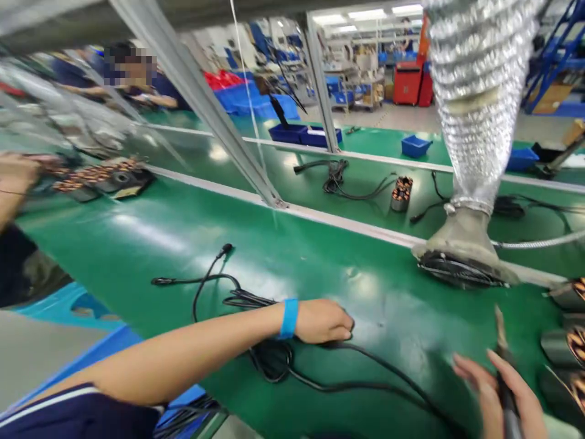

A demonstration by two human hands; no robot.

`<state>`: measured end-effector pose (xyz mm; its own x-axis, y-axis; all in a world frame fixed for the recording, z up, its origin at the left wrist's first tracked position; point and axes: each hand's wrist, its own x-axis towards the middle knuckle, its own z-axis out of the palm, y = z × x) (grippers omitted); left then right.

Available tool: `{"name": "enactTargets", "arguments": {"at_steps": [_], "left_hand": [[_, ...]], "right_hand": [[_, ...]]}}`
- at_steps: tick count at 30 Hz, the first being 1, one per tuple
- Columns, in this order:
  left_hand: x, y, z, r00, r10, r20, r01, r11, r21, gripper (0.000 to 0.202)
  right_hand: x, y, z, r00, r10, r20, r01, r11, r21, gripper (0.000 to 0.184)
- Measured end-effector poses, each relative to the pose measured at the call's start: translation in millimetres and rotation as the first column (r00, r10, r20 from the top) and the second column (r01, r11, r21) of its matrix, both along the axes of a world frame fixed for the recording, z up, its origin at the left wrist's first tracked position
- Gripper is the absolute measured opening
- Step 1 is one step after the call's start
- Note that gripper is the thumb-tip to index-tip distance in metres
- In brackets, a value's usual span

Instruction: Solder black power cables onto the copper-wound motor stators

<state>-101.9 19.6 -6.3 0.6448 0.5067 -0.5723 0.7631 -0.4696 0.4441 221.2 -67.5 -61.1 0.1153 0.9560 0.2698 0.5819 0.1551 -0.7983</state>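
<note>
My left hand (322, 321), with a blue band at the wrist, is closed low over the green bench top. Its fingers are curled round part of a black cable (379, 366), whose gripped portion is mostly hidden. Coiled lengths of the cord lie under and beside my forearm, with connector ends (164, 281) to the left. At the lower right, my right hand (498, 387) is wrapped round the dark handle of a soldering iron (506, 390). Its tapered tip points up and away from me, below the extraction hood.
A fume hood (461, 259) on a silver duct (484, 91) hangs at the right. Copper-wound motor stators (574, 344) line the right edge; more (94, 177) lie far left near another person's arm (13, 183). An aluminium post (196, 97) rises behind the bench.
</note>
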Motion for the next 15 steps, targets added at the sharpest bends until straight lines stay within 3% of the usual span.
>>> {"name": "enactTargets", "arguments": {"at_steps": [4,8,11,15], "left_hand": [[68,-11,-3.5,0.98,-0.179,0.09,0.158,0.966,0.202,0.032],[113,-10,6.5,0.931,-0.264,0.252,0.204,0.949,0.239,0.036],[127,-7,17.6,0.91,-0.255,0.327,0.176,0.951,0.253,0.04],[119,-6,30.4,0.908,-0.241,0.342,0.136,0.943,0.303,0.04]], "right_hand": [[-12,-6,10.9,0.991,0.128,0.048,-0.126,0.991,-0.046,0.041],[-18,1,21.4,0.989,0.146,-0.016,-0.146,0.989,0.004,0.036],[-18,0,25.1,0.989,0.126,-0.075,-0.122,0.991,0.056,0.029],[-17,-2,29.5,0.979,0.171,-0.114,-0.157,0.98,0.122,0.031]]}}
